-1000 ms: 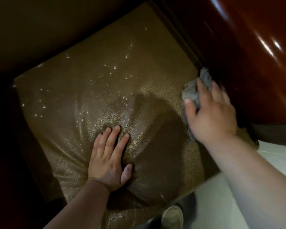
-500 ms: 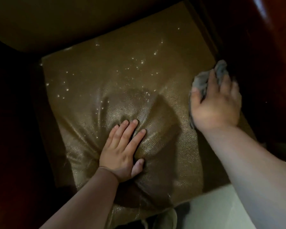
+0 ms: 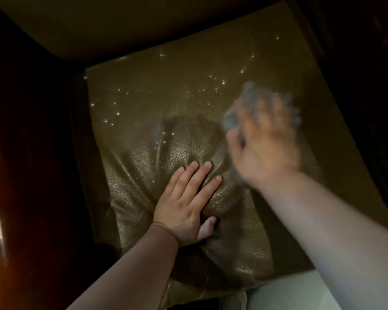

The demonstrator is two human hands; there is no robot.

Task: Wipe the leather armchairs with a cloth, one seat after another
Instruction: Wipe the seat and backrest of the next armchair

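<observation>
Leather seat cushion of the armchair carries shiny droplets, the left hand presses it with flat fingers, and the blurred right hand, spread over the grey cloth, has swept inward from the right edge, so wiping progresses.

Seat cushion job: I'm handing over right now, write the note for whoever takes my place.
Left hand: flat, pressing the front of the seat cushion.
Right hand: blurred mid-swipe, on the grey cloth at the cushion's right-centre.
Done: cannot tell; no part looks clearly wiped.
Left: bright droplets still speckle the back and left; wipe those, then go to the next chair.
</observation>
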